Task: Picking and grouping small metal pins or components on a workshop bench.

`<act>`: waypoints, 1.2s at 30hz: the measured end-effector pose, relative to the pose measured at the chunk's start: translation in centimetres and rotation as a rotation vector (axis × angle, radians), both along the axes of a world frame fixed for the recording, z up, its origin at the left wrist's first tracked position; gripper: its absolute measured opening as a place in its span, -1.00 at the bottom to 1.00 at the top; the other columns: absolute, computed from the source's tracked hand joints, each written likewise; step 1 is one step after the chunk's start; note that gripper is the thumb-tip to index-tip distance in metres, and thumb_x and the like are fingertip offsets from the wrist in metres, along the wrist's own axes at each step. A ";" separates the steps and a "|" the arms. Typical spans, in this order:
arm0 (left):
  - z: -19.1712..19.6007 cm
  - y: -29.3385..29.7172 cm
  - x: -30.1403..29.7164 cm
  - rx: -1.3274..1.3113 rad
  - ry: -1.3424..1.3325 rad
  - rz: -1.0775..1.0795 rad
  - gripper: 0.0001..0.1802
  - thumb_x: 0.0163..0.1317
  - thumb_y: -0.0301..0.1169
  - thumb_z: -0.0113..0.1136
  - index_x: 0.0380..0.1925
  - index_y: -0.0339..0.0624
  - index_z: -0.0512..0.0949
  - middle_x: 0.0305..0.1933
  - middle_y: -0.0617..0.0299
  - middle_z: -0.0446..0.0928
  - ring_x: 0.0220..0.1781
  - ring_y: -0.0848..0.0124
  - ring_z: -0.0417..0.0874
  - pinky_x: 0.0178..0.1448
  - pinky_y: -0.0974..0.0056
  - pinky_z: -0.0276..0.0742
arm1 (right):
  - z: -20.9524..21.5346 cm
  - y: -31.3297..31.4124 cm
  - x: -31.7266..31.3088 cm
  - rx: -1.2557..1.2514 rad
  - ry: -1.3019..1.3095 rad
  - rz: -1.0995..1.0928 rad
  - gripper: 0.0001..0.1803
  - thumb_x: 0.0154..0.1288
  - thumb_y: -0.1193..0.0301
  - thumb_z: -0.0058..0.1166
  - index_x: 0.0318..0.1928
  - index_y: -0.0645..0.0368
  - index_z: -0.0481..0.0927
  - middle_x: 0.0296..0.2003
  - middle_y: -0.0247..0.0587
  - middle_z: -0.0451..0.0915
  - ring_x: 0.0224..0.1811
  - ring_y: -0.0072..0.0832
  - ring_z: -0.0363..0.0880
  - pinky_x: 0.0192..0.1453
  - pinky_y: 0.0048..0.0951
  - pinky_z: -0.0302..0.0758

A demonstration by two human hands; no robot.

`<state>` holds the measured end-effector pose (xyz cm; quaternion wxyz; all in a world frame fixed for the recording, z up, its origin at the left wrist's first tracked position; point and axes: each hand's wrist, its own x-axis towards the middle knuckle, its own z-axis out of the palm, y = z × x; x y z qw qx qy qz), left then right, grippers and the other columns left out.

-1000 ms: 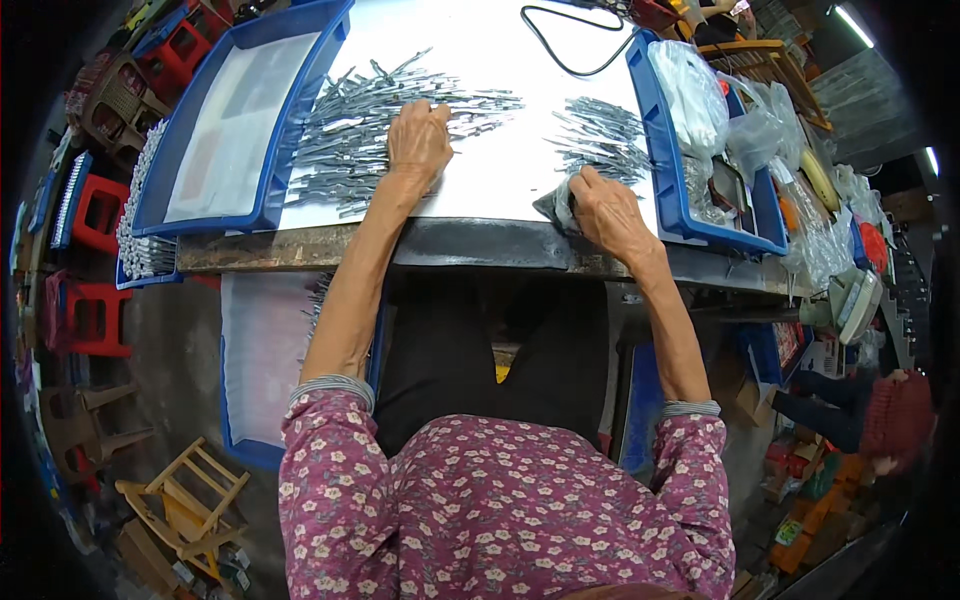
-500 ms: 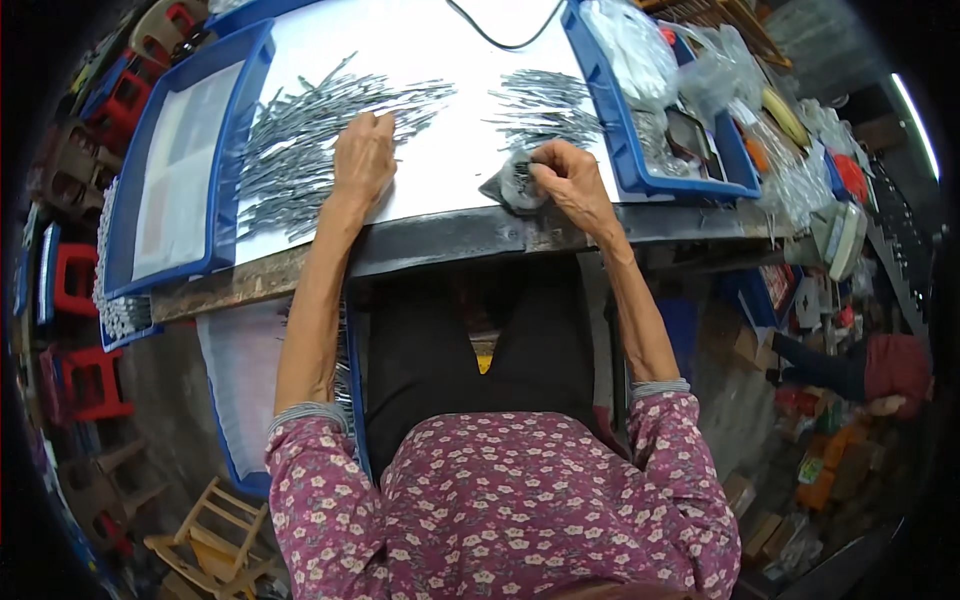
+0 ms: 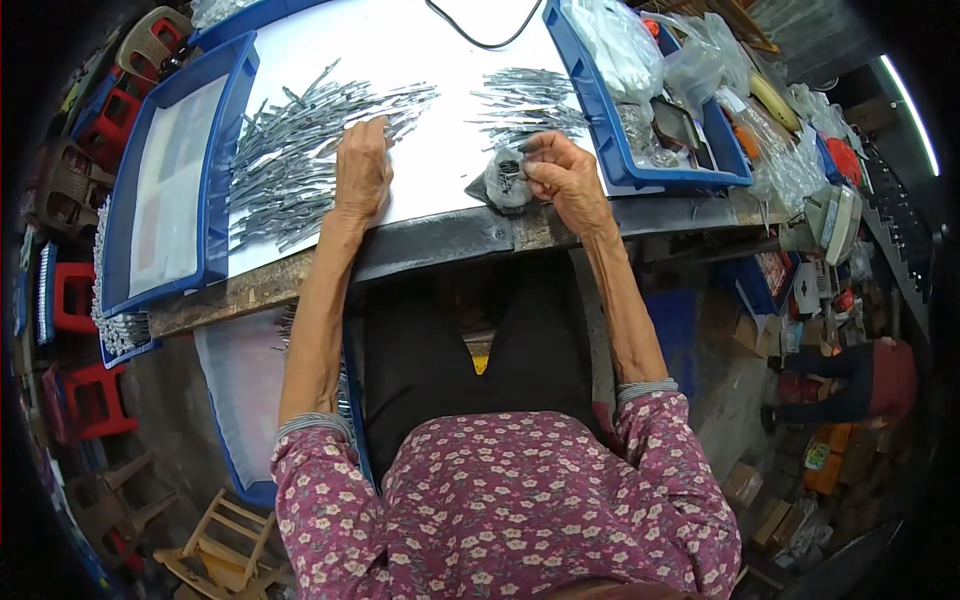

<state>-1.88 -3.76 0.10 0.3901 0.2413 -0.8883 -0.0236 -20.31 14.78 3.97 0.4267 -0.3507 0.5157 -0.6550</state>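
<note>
The left hand (image 3: pixel 362 170) is laid flat, palm down and fingers spread, on a wide heap of thin grey metal strips (image 3: pixel 300 150) that is spread over the white sheet (image 3: pixel 440 60) covering the bench (image 3: pixel 440 240); nothing is clenched in it, the strips are only pressed under the released grip. The right hand (image 3: pixel 565 175) is closed around a small bundle in a clear plastic bag (image 3: pixel 505 182), which is held at the near edge of the bench, just beside the fingertips and partly resting on the sheet. A smaller, second heap of strips (image 3: pixel 525 100) lies just beyond the right hand (its pieces look like those of the larger heap, though details are too fine to tell).

To the left of the large heap, 1 blue tray (image 3: pixel 215 180) with a pale lining is set along the bench. To the right, another blue tray (image 3: pixel 650 165) is filled with crumpled clear bags and small dark items. A black cable (image 3: pixel 470 38) is looped across the far part of the sheet. Both forearms are bare below rolled floral sleeves (image 3: pixel 500 500). Red plastic stools (image 3: pixel 75 300) are seen on the floor at the left.
</note>
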 end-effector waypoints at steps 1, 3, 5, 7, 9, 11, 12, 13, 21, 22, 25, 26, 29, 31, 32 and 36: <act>0.1 0.2 -0.1 0.075 0.001 0.005 -0.89 -0.07 -0.63 0.03 -0.47 -0.34 0.36 -0.46 -0.04 0.40 -0.36 0.12 0.44 -0.26 0.10 0.35 | 0.0 0.0 -0.1 0.006 0.021 0.013 -0.82 0.08 0.58 0.04 -0.25 0.31 0.49 -0.53 -0.34 0.48 -0.59 -0.72 0.31 -0.52 -0.74 0.23; 0.5 1.0 -0.4 0.147 0.003 0.013 -0.88 -0.07 -0.64 0.04 -0.46 -0.36 0.37 -0.45 -0.06 0.40 -0.35 0.09 0.44 -0.26 0.09 0.34 | 0.1 0.2 0.2 0.024 0.061 0.006 -0.82 0.08 0.57 0.03 -0.24 0.32 0.49 -0.53 -0.34 0.49 -0.58 -0.72 0.32 -0.50 -0.73 0.24; 1.8 2.3 -0.5 0.299 0.037 0.026 -0.89 0.05 -0.58 0.05 -0.39 -0.35 0.40 -0.40 -0.03 0.43 -0.31 0.10 0.46 -0.23 0.14 0.35 | 0.3 0.2 0.7 0.037 0.099 0.004 -0.81 0.09 0.56 0.03 -0.23 0.33 0.50 -0.53 -0.33 0.49 -0.57 -0.72 0.34 -0.48 -0.73 0.26; 2.2 3.1 -0.7 0.354 0.164 -0.059 -0.89 0.14 -0.51 0.03 -0.38 -0.34 0.37 -0.44 -0.01 0.46 -0.39 0.15 0.51 -0.31 0.19 0.38 | 0.5 0.2 1.4 0.014 0.191 -0.034 -0.81 0.08 0.56 0.04 -0.24 0.33 0.51 -0.54 -0.33 0.49 -0.54 -0.71 0.37 -0.48 -0.70 0.28; 2.8 4.4 -0.9 0.454 0.239 -0.111 -0.91 0.19 -0.49 -0.01 -0.36 -0.30 0.38 -0.51 0.06 0.49 -0.51 0.28 0.50 -0.41 0.25 0.37 | 1.1 0.4 2.2 0.012 0.208 -0.064 -0.82 0.11 0.52 0.04 -0.24 0.32 0.51 -0.56 -0.34 0.49 -0.55 -0.70 0.39 -0.49 -0.70 0.29; 4.5 6.3 -1.1 0.612 0.243 -0.147 -0.91 0.18 -0.50 -0.02 -0.36 -0.31 0.39 -0.53 0.08 0.49 -0.50 0.30 0.51 -0.41 0.27 0.39 | 1.4 0.8 2.4 0.071 0.227 -0.132 -0.82 0.16 0.46 0.04 -0.24 0.31 0.51 -0.57 -0.35 0.48 -0.59 -0.70 0.38 -0.51 -0.72 0.29; 5.2 7.3 -0.9 0.769 0.246 -0.170 -0.92 0.17 -0.52 -0.03 -0.37 -0.33 0.40 -0.55 0.10 0.49 -0.49 0.32 0.52 -0.42 0.29 0.40 | 1.6 0.8 2.6 0.070 0.226 -0.134 -0.82 0.16 0.46 0.04 -0.24 0.31 0.51 -0.57 -0.35 0.48 -0.59 -0.70 0.38 -0.51 -0.72 0.29; 5.4 8.0 -0.7 0.769 0.243 -0.172 -0.92 0.17 -0.52 -0.03 -0.37 -0.33 0.40 -0.55 0.10 0.49 -0.49 0.32 0.52 -0.42 0.29 0.40 | 1.6 0.8 2.8 0.035 0.225 -0.134 -0.82 0.18 0.44 0.03 -0.25 0.30 0.51 -0.59 -0.35 0.47 -0.60 -0.70 0.38 -0.52 -0.73 0.28; 5.4 11.9 0.0 1.254 0.536 -0.517 -0.86 0.13 -0.45 0.11 -0.39 -0.32 0.45 -0.53 0.28 0.47 -0.50 0.62 0.44 -0.40 0.53 0.33 | 2.9 0.4 4.8 -0.126 -0.013 -0.124 -0.83 0.25 0.43 -0.05 -0.27 0.30 0.48 -0.57 -0.32 0.48 -0.59 -0.68 0.38 -0.52 -0.71 0.31; 5.0 12.1 0.0 1.274 0.528 -0.519 -0.86 0.12 -0.45 0.11 -0.39 -0.32 0.45 -0.53 0.28 0.48 -0.49 0.62 0.45 -0.40 0.53 0.34 | 3.0 0.4 4.9 -0.150 -0.050 -0.077 -0.83 0.25 0.43 -0.06 -0.26 0.30 0.47 -0.55 -0.31 0.48 -0.58 -0.68 0.39 -0.51 -0.71 0.32; 5.1 12.8 0.1 1.286 0.575 -0.561 -0.86 0.11 -0.46 0.15 -0.39 -0.31 0.45 -0.51 0.29 0.48 -0.47 0.62 0.47 -0.39 0.52 0.38 | 2.9 0.7 5.1 -0.185 -0.110 -0.011 -0.83 0.26 0.43 -0.08 -0.26 0.31 0.46 -0.52 -0.29 0.48 -0.55 -0.67 0.40 -0.50 -0.71 0.33; 5.3 12.9 0.2 1.300 0.556 -0.550 -0.86 0.10 -0.46 0.15 -0.40 -0.31 0.46 -0.51 0.30 0.48 -0.47 0.61 0.48 -0.38 0.52 0.39 | 2.9 0.7 5.1 -0.196 -0.130 0.011 -0.83 0.27 0.42 -0.08 -0.27 0.31 0.45 -0.51 -0.28 0.49 -0.55 -0.67 0.40 -0.50 -0.71 0.33; 5.1 13.3 0.2 1.318 0.545 -0.535 -0.87 0.09 -0.47 0.16 -0.40 -0.31 0.46 -0.51 0.30 0.48 -0.47 0.61 0.48 -0.36 0.52 0.40 | 2.7 1.0 5.2 -0.218 -0.177 0.014 -0.84 0.26 0.43 -0.08 -0.27 0.30 0.45 -0.48 -0.25 0.50 -0.54 -0.67 0.41 -0.51 -0.71 0.33; 5.0 13.5 0.2 1.321 0.553 -0.531 -0.87 0.09 -0.48 0.16 -0.41 -0.31 0.46 -0.51 0.30 0.48 -0.47 0.61 0.48 -0.36 0.52 0.40 | 2.8 1.1 5.2 -0.213 -0.180 0.006 -0.84 0.26 0.43 -0.08 -0.28 0.30 0.45 -0.47 -0.24 0.50 -0.53 -0.67 0.41 -0.51 -0.71 0.32; 5.1 13.6 0.3 1.310 0.536 -0.520 -0.87 0.09 -0.48 0.16 -0.41 -0.31 0.46 -0.51 0.30 0.47 -0.47 0.61 0.47 -0.36 0.51 0.40 | 2.8 1.1 5.2 -0.208 -0.182 -0.001 -0.85 0.26 0.44 -0.07 -0.28 0.30 0.45 -0.46 -0.24 0.51 -0.53 -0.67 0.41 -0.51 -0.71 0.32; 4.8 13.7 0.2 1.287 0.549 -0.518 -0.87 0.08 -0.49 0.17 -0.41 -0.33 0.45 -0.52 0.31 0.47 -0.47 0.61 0.46 -0.35 0.51 0.40 | 2.6 1.2 5.2 -0.201 -0.186 0.002 -0.85 0.26 0.44 -0.07 -0.29 0.29 0.46 -0.45 -0.23 0.51 -0.53 -0.67 0.42 -0.52 -0.71 0.32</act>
